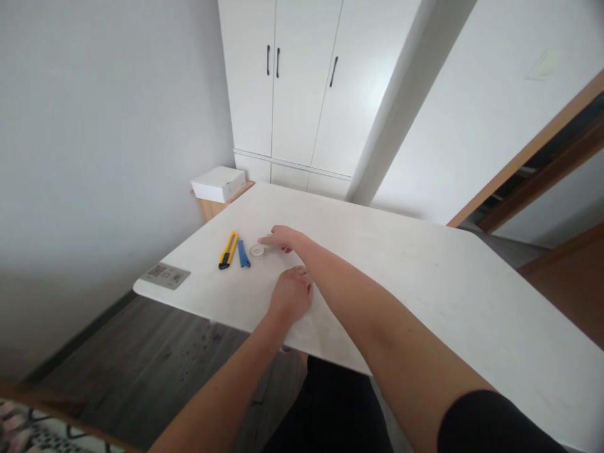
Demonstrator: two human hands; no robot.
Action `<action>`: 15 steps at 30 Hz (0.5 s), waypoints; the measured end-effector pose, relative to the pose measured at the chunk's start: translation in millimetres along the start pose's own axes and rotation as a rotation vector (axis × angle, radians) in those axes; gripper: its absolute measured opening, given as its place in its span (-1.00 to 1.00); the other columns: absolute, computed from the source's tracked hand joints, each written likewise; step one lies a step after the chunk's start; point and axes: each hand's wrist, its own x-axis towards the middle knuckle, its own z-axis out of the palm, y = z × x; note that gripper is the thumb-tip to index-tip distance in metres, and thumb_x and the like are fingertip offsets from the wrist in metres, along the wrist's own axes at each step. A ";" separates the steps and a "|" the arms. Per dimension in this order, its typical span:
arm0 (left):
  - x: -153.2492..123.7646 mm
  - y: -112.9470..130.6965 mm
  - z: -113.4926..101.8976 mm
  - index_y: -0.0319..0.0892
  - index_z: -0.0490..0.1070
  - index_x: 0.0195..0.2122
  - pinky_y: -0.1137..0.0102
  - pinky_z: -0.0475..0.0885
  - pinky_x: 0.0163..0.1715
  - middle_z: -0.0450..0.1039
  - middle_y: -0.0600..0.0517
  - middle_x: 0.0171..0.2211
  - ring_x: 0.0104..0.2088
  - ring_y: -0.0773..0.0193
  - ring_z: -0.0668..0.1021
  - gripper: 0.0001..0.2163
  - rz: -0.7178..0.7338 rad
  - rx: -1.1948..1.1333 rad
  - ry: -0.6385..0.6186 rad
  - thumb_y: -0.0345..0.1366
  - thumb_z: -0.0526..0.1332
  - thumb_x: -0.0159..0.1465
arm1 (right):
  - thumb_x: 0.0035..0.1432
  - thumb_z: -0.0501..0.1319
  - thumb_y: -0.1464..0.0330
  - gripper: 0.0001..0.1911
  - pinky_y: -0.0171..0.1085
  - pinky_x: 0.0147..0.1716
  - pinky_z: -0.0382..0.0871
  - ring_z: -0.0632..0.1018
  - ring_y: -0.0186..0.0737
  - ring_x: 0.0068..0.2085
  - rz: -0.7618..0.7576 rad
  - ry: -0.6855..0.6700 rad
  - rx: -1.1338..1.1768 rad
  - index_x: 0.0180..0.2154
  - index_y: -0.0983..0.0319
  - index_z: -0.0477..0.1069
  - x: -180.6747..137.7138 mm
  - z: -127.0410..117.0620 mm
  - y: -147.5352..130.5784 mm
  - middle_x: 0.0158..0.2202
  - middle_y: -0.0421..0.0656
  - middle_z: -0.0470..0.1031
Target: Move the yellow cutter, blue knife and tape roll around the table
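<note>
My right hand (282, 238) reaches over the white table (368, 251), its thumb and fingers at the right rim of a small roll of clear tape (257, 251). The roll lies flat and the fingers seem to pinch its edge, though the contact is partly hidden. Nearer to me, my left hand (291, 294) rests on the tabletop with its fingers curled in, and nothing shows in it. Left of the tape is a blue stapler-like tool (243, 253). Beside that lies a yellow box cutter (228, 250) with a black end.
A grey printed label (166, 275) is stuck on the table's left corner. Past the left edge, a white box (219, 184) stands on a wooden stand (212, 209). White cupboards (302, 88) with dark handles line the back, and a wood-framed opening (542, 157) is at the right.
</note>
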 end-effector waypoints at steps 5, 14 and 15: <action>-0.3 -1.2 0.4 -0.14 0.54 -0.18 0.12 0.42 0.03 0.58 -0.17 -0.18 -0.04 0.00 0.55 -0.77 -0.006 -0.069 0.022 -0.38 0.09 0.27 | 0.11 0.33 0.04 -0.36 -0.16 -0.29 0.56 0.62 -0.02 -0.15 -0.037 0.005 -0.157 0.09 0.33 0.40 10.7 6.6 -11.6 0.01 0.16 0.54; 0.9 -0.2 1.0 -0.16 0.53 -0.26 0.12 0.43 -0.01 0.58 -0.14 -0.22 -0.07 0.03 0.56 -0.81 -0.018 -0.057 0.026 -0.40 0.11 0.25 | 0.06 0.34 0.34 -0.47 -0.27 -0.29 0.52 0.61 -0.11 -0.14 -0.171 -0.019 -0.309 0.10 0.19 0.39 12.0 9.0 -18.9 0.08 0.00 0.51; 1.0 -0.5 1.5 -0.16 0.53 -0.27 0.13 0.44 -0.02 0.58 -0.13 -0.23 -0.09 0.03 0.57 -0.82 -0.019 -0.056 0.031 -0.40 0.11 0.25 | 0.05 0.34 0.35 -0.50 -0.27 -0.25 0.52 0.60 -0.09 -0.09 -0.195 -0.020 -0.359 0.07 0.19 0.42 11.6 9.1 -20.2 0.09 0.00 0.51</action>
